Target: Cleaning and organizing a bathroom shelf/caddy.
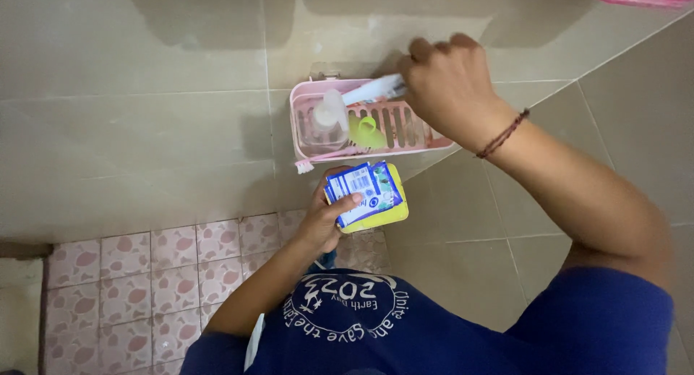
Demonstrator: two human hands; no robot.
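Above the pink slotted plastic wall basket [416, 133], the right hand [448, 86] grips a white tube [374, 90]; below it, the left hand [325, 216] clasps blue-and-white sachets [365, 191] on a yellow pad [390, 216]. Judged step: emptying the basket.

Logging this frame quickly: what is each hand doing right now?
Left hand: closed on blue sachets and a yellow block.
Right hand: closed on a white tube at the pink basket.

The pink basket [405, 133] looks like smooth moulded plastic with a slotted wall, and the white tube [372, 90] and clear bottle [325, 118] in it look plastic too, faintly shiny. The blue sachets [363, 192] have a glossy foil-like film over a matt yellow sponge [387, 217]. The wall tiles [144, 129] are smooth glazed ceramic, the wrist cord [502, 135] braided thread.
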